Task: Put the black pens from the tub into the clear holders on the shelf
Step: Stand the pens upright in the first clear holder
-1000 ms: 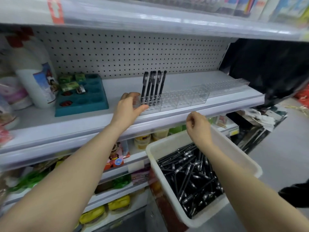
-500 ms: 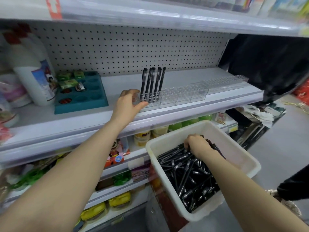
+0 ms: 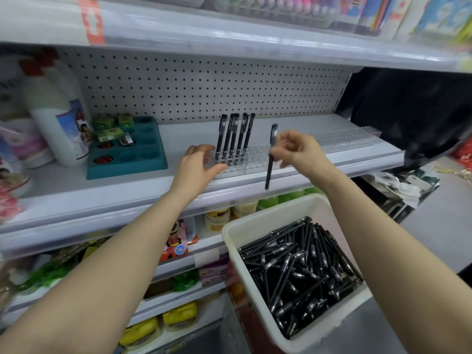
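Pinching one black pen (image 3: 268, 172) upright at frame centre with my right hand (image 3: 298, 152), I should square its tip over an empty slot while my left hand (image 3: 196, 169) grips the clear holder (image 3: 255, 160).

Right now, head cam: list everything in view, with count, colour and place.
standing pens: five, black, upright in the leftmost clear holder
held pen: one, black, near upright in front of the holders
clear holders: a row, count unclear, transparent, along the shelf front
shelf: one, white, mid-height
tub: one, white, below the shelf at right
loose pens: many, black, piled in the tub
tray: one, teal, on the shelf left of the holders
bottle: one, white with red cap, left of the tray
pegboard: one, white, behind the shelf
left hand: one, grips the holders' left end
right hand: one, pinches the held pen
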The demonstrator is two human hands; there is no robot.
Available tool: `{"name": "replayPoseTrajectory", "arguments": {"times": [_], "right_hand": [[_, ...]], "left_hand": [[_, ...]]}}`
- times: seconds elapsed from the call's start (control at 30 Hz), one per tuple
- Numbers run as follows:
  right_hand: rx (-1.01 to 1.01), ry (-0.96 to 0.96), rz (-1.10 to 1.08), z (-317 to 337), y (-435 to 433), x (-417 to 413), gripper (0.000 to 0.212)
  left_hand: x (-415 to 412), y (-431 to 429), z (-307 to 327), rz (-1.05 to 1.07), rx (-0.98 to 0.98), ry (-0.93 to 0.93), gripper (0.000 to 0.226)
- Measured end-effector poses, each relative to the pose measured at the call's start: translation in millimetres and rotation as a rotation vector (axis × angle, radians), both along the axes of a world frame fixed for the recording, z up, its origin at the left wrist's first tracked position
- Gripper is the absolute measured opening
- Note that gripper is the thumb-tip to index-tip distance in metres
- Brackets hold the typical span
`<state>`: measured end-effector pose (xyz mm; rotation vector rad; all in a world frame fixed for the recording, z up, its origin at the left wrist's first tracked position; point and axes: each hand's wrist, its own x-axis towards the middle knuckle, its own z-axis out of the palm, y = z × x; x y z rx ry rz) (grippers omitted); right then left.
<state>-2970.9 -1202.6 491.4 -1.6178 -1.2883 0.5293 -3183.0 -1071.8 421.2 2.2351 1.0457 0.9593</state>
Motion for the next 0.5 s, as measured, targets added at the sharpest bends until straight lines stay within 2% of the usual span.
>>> {"name": "replayPoseTrajectory", "arguments": {"times": [0.1, 0.2, 0.5], "right_hand": [[0.211, 0.035, -0.168, 18, 17, -5, 0.015], [0.291, -0.004, -0.275, 21, 34, -7, 0.016], [0.259, -0.078, -0.313, 8, 71, -9, 0.016]], "left_hand": [[-1, 0, 0, 0.003, -0.004, 0.001, 0.059], [0, 0, 0, 0.001, -0.001, 0.003, 0.058], [0, 2, -1, 0.005, -0.019, -0.001, 0.059]]}}
